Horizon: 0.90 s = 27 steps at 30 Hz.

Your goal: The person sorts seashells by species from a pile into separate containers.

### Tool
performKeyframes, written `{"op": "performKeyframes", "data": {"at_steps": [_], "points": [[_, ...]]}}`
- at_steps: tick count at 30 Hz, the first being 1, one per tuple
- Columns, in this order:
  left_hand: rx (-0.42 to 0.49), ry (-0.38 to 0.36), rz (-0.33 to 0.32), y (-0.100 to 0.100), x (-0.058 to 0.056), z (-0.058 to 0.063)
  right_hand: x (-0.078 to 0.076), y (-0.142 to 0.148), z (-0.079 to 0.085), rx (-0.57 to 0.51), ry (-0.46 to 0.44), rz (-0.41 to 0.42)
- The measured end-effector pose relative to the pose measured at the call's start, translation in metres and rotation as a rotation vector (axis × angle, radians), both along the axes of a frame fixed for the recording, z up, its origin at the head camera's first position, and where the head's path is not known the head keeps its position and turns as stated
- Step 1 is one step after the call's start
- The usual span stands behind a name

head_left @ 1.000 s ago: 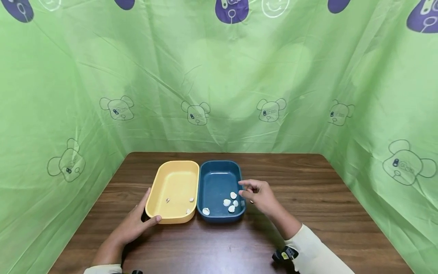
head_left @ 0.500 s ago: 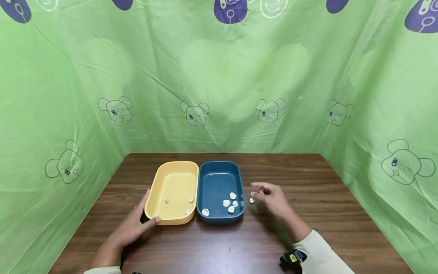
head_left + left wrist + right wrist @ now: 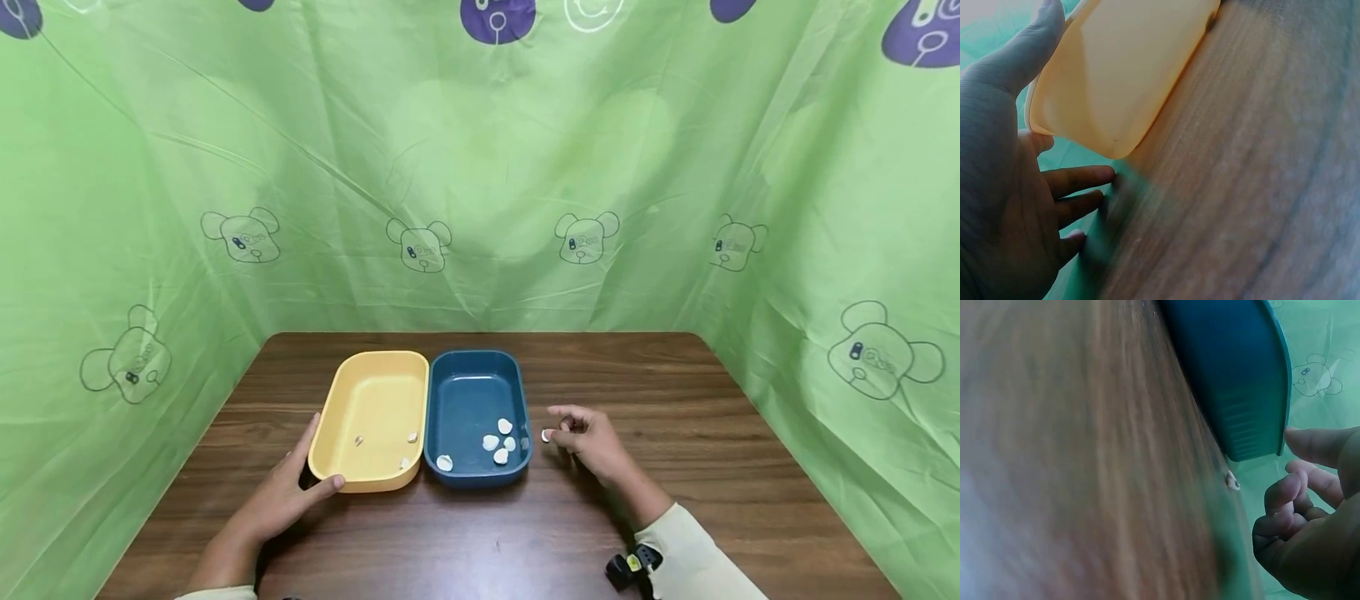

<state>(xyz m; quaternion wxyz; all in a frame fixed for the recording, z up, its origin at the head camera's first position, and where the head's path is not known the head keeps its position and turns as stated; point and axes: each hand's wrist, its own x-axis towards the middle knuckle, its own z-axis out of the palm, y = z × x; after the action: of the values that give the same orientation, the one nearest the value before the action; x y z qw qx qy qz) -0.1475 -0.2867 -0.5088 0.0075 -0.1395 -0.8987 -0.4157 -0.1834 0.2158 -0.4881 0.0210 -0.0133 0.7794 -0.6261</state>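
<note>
My left hand [image 3: 279, 497] rests against the near left corner of the yellow tray [image 3: 322, 433], its thumb at the near rim. In the left wrist view the fingers [image 3: 1079, 178] are spread beside the tray's outer wall. My right hand [image 3: 592, 442] hovers right of the blue tray [image 3: 525, 396], thumb and index finger apart, the other fingers curled in. A small white seashell [image 3: 546, 435] lies on the table right at its thumb; the right wrist view shows the shell [image 3: 1232, 481] below the blue tray's corner, with nothing between thumb and index finger.
Both trays stand side by side on a brown wood-grain table [image 3: 420, 542]. Several white seashells [image 3: 491, 442] lie in the blue one, three smaller shells [image 3: 412, 437] in the yellow one. A green curtain [image 3: 480, 167] encloses the table's back and sides.
My right hand has drawn back to the right from the blue tray's rim and lowered beside the loose shell, uncovering it. The left hand has stayed at the yellow tray.
</note>
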Motion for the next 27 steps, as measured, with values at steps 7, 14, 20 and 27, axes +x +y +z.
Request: {"op": "performKeyframes", "data": {"at_steps": [7, 14, 20, 27], "points": [[-0.013, 0.017, 0.001, -0.001, 0.001, 0.002, 0.001, 0.001, -0.007, -0.007, -0.020, -0.026], [-0.002, 0.012, 0.000, -0.002, 0.002, 0.001, 0.005, 0.002, -0.021, 0.049, 0.008, -0.068], [-0.033, 0.019, 0.015, -0.001, 0.001, 0.003, 0.004, 0.001, -0.029, 0.089, 0.067, -0.089], [-0.016, 0.016, 0.010, -0.002, 0.000, 0.000, 0.001, 0.003, -0.032, 0.211, 0.101, -0.105]]}}
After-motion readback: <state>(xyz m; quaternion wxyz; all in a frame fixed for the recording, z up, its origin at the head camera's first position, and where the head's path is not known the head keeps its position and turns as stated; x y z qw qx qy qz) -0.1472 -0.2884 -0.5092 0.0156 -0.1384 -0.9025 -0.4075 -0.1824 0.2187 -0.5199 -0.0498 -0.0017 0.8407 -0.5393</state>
